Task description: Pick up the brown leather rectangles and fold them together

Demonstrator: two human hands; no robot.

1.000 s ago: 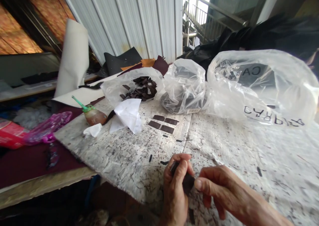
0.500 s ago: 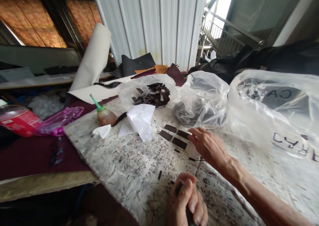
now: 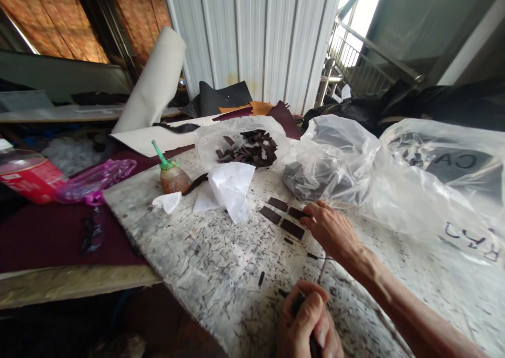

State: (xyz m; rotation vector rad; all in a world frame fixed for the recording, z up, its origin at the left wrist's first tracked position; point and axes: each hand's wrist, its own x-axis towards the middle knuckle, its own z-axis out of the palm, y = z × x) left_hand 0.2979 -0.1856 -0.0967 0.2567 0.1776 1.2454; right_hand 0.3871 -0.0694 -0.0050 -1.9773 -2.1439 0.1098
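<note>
Leather strips (image 3: 286, 216): dark, flat on the surface (image 3: 205, 252), at 12 o'clock from your left hand (image 3: 305, 326), which is fisted around a dark tool. Your right hand (image 3: 329, 229), fingers loosely extended, touches the rightmost strip; pinch one edge cleanly.

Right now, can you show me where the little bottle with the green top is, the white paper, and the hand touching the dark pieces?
Bottle (image 3: 173, 178): head view, on its brown belly.
White paper (image 3: 232, 187): head view, on its middle fold.
Right hand (image 3: 330, 229): head view, on its back.
</note>
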